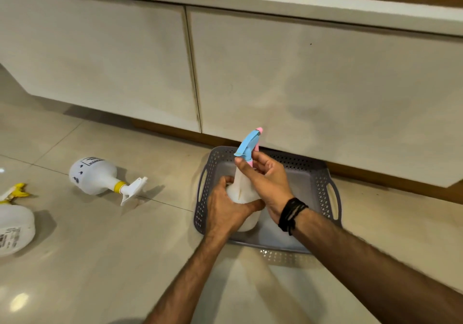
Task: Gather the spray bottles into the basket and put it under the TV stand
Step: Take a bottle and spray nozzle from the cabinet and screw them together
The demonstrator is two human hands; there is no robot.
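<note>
A grey perforated basket [313, 173] sits on the floor against the TV stand [300, 78]. Inside it stands a white spray bottle with a blue and pink trigger head [244, 191], upright. My left hand [225, 208] wraps around the bottle's body from the left. My right hand [265, 178] grips its neck just below the trigger. A second white spray bottle with a yellow collar [95, 176] lies on its side on the floor to the left. A third white bottle with a yellow trigger [15, 226] lies at the far left edge, partly cut off.
The floor is glossy beige tile [100, 261]. The stand's white doors hang above a low gap with a wooden base [375, 176] behind the basket. A black band is on my right wrist.
</note>
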